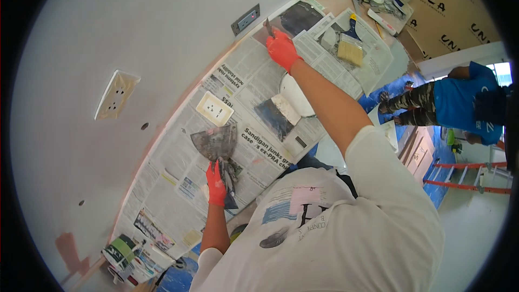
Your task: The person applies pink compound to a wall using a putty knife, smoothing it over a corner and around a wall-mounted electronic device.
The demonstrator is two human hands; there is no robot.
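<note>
Filling work at the wall above a newspaper-covered counter (178, 184).

We note the right hand (282, 48), in an orange glove, closed round a small metal putty knife (268, 26) set against the white wall (135, 32) beside the grey socket (246, 19). The left hand (217, 185) grips a broad, filler-smeared steel hawk blade (215, 141) low over the counter, presumably keeping filler within reach.

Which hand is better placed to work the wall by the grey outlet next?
Probably the right hand. It is stretched out beside the grey outlet with a small scraper at the wall. The left hand sits back over the newspaper, occupied holding wide putty knives.
</note>
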